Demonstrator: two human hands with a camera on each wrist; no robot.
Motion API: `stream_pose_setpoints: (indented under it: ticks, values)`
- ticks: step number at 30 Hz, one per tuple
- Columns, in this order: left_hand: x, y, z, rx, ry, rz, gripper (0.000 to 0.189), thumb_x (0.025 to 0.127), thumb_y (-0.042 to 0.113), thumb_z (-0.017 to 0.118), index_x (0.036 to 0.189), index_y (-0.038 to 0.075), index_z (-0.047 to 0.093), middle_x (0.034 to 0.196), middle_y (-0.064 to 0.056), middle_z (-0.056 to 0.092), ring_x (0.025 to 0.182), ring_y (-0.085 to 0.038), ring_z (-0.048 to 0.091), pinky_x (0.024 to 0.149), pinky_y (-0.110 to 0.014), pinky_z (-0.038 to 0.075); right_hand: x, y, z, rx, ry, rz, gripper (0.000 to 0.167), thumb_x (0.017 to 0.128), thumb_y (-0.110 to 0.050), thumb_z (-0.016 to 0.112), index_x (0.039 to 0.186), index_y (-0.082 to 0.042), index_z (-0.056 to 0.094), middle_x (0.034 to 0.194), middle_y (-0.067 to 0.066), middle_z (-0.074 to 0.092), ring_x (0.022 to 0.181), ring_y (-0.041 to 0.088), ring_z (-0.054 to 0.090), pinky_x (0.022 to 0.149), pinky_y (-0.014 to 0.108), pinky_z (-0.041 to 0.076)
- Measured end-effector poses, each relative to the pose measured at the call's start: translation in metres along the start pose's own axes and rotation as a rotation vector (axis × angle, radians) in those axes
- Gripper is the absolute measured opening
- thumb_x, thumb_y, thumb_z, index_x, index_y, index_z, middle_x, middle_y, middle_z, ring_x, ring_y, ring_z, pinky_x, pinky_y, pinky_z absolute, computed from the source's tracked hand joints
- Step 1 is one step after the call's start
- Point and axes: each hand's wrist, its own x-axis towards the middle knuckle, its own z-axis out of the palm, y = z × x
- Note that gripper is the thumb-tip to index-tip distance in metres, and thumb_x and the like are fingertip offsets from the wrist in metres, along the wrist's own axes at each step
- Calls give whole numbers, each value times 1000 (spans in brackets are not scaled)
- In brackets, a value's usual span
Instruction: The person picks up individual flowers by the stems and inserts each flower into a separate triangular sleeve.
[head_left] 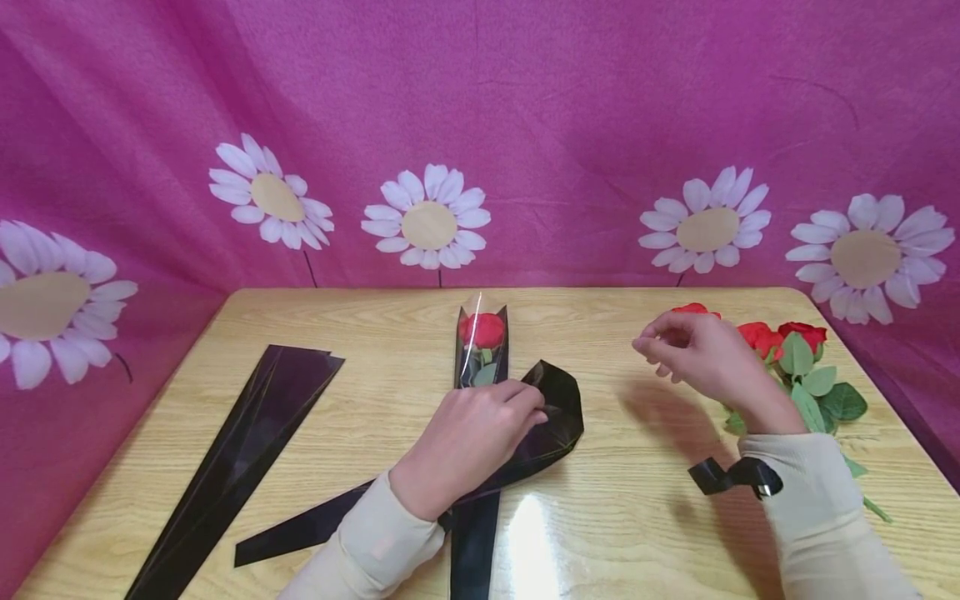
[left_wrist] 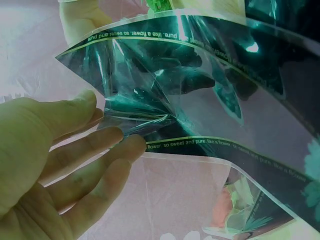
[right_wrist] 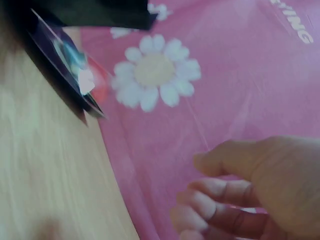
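My left hand [head_left: 472, 437] pinches a black-bordered clear flower sleeve [head_left: 555, 417] near its wide end. In the left wrist view this sleeve [left_wrist: 190, 50] shows gold-lined edges with printed words, and the fingertips are right at its edge. The sleeve lies slantwise across a single wrapped red rose [head_left: 482, 331], whose black wrapper runs toward the front of the table. Loosely curled and holding nothing, my right hand [head_left: 708, 354] hovers close to several loose red roses [head_left: 802, 337] with green leaves, partly covering one bloom.
A stack of flat black sleeves [head_left: 240, 442] lies on the left of the wooden table [head_left: 375, 333]. Black strap ends [head_left: 723, 477] stick out from the right wrist. Behind the table hangs a pink cloth [head_left: 562, 108] with white daisies.
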Motion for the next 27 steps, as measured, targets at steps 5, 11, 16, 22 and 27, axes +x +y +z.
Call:
stream_pose_setpoints:
  ticks: [5,11,16,22,27]
  values:
    - [0,-1,0,-10,-10,-4,13,97,30,74,98,17,73,91,6,77,77,-8,74,67,-30,62,0,20,-20,-133,-12,72,42,96,-47,69,112,-8,72,90,6,78,75,15,71,65,29,49]
    - [0,0,-1,-6,-20,-7,13,96,29,75,99,16,73,93,5,77,78,-8,74,69,-29,63,-1,45,-36,-266,-1,157,33,94,-38,73,100,-6,73,79,5,70,78,24,60,61,29,42]
    - [0,0,-1,3,-23,-13,13,96,28,75,101,16,74,97,4,79,79,-8,75,70,-29,63,-1,61,-42,-356,30,204,29,91,-29,72,99,-1,72,89,17,72,83,35,60,60,30,39]
    - [0,1,-1,4,-34,-25,14,95,27,76,102,15,74,97,3,79,79,-8,75,72,-28,64,-9,75,-48,-377,81,274,24,88,-26,70,80,-3,68,72,12,62,73,31,52,63,37,36]
    - [-1,1,-2,-2,-36,-19,14,95,25,76,103,14,75,97,3,79,79,-8,75,72,-28,64,-15,84,-52,-395,100,332,27,87,-25,66,71,-3,64,69,16,60,72,38,54,68,48,39]
